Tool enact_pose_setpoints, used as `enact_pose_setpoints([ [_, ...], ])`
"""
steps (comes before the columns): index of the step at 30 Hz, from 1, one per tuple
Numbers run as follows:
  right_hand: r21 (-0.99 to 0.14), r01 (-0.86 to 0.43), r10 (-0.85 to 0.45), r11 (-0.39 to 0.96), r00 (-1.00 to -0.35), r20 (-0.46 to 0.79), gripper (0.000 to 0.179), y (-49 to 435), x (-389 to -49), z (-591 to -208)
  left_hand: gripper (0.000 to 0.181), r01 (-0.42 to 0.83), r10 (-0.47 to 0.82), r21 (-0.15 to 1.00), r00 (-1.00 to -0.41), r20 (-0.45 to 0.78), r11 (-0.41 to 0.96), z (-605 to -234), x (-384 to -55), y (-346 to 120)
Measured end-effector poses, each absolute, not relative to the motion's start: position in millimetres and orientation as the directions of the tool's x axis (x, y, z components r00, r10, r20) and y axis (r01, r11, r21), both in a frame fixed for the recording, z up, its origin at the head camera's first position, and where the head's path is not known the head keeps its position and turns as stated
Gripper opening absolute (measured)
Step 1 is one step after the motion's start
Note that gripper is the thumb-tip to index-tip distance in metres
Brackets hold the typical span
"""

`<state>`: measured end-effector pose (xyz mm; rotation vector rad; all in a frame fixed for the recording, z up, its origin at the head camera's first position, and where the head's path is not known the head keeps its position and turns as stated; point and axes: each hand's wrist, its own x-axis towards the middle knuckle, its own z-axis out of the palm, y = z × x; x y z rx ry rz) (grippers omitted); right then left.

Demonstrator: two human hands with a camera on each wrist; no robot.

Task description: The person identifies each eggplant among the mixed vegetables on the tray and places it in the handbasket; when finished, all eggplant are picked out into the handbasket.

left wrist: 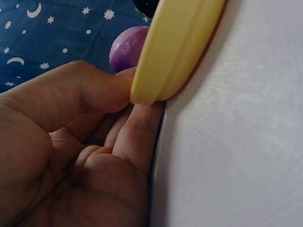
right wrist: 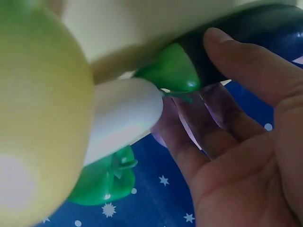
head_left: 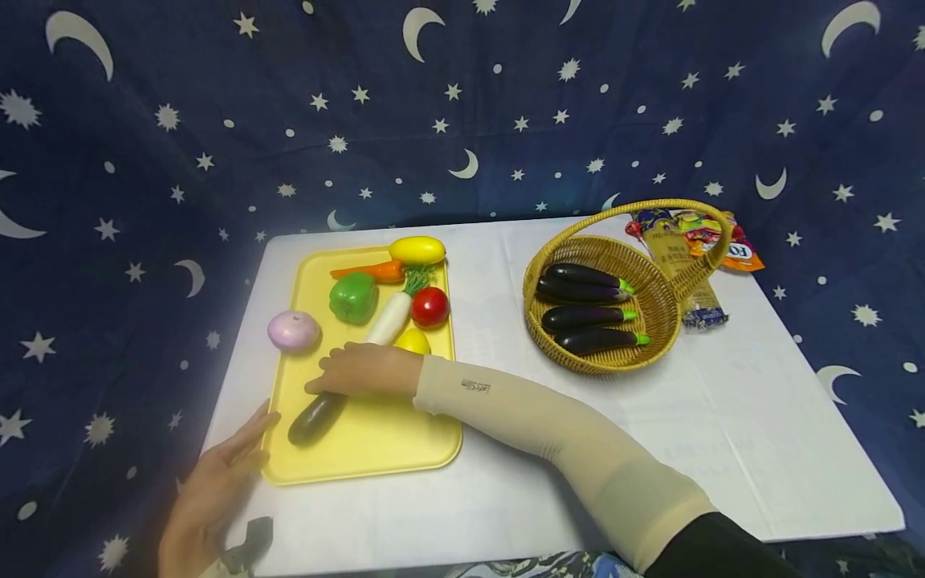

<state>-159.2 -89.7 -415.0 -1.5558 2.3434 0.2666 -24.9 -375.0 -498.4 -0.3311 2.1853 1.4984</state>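
My right hand [head_left: 368, 369] reaches over the yellow tray [head_left: 405, 445] and takes hold of a dark eggplant [head_left: 315, 421] near its green cap. In the right wrist view, the thumb lies on the eggplant [right wrist: 246, 30] and the other fingers are on its far side. At the tray's left edge, my left hand [head_left: 220, 474] pinches the rim between thumb and fingers, as the left wrist view shows. Close by the right hand lie a white radish [head_left: 390, 318], partly covered by it, and a yellow lemon-like piece [head_left: 413, 341].
The tray also bears a purple onion [head_left: 294, 331], green bell pepper [head_left: 353, 298], carrot [head_left: 372, 272], tomato [head_left: 429, 307] and long yellow piece [head_left: 417, 250]. To the right, a wicker basket [head_left: 650, 353] with a tall handle holds several eggplants. Snack packets [head_left: 711, 241] lie behind it.
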Motion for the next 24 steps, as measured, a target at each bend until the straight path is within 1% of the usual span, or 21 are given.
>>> enact_pose_setpoints([
  [1,-0.022,-0.922,-0.864,0.387,-0.354,-0.358,0.050,-88.8,-159.3,-414.7,0.063,-0.443,0.062,0.814,-0.864,-0.499,0.376,-498.9,-24.7,-375.3],
  [5,-0.113,-0.903,-0.866,0.414,-0.353,-0.353,0.047,-83.2,-160.9,-409.2,0.063,-0.420,0.087,0.836,-0.875,-0.477,0.354,-498.0,-22.0,-375.6],
  [8,-0.146,-0.896,-0.871,0.420,-0.353,-0.340,0.045,-79.3,-162.0,-402.0,0.063,-0.367,0.115,0.859,-0.895,-0.431,0.358,-496.7,-19.9,-375.3],
  [10,-0.126,-0.909,-0.885,0.397,-0.343,-0.316,0.044,-76.4,-162.1,-395.5,0.062,-0.330,0.124,0.866,-0.908,-0.399,0.376,-496.0,-19.4,-374.9],
  [12,-0.095,-0.925,-0.900,0.367,-0.328,-0.287,0.044,-72.1,-162.2,-387.7,0.062,-0.322,0.123,0.865,-0.911,-0.394,0.384,-495.1,-19.2,-373.9],
  [15,-0.052,-0.946,-0.925,0.321,-0.302,-0.230,0.043,-61.0,-161.0,-373.5,0.062,-0.382,0.106,0.851,-0.890,-0.444,0.360,-492.3,-19.3,-373.8],
  [18,-0.026,-0.956,-0.942,0.292,-0.283,-0.179,0.048,-44.4,-159.4,-358.4,0.062,-0.445,0.085,0.829,-0.863,-0.498,0.339,-490.4,-20.4,-373.4],
  [22,-0.037,-0.958,-0.951,0.283,-0.276,-0.138,0.055,-20.0,-156.5,-344.3,0.060,-0.464,0.064,0.808,-0.853,-0.518,0.364,-493.1,-21.9,-374.3],
  [24,-0.033,-0.959,-0.953,0.283,-0.277,-0.121,0.052,-8.0,-154.8,-340.7,0.060,-0.468,0.061,0.802,-0.850,-0.524,0.372,-494.7,-22.5,-374.8],
])
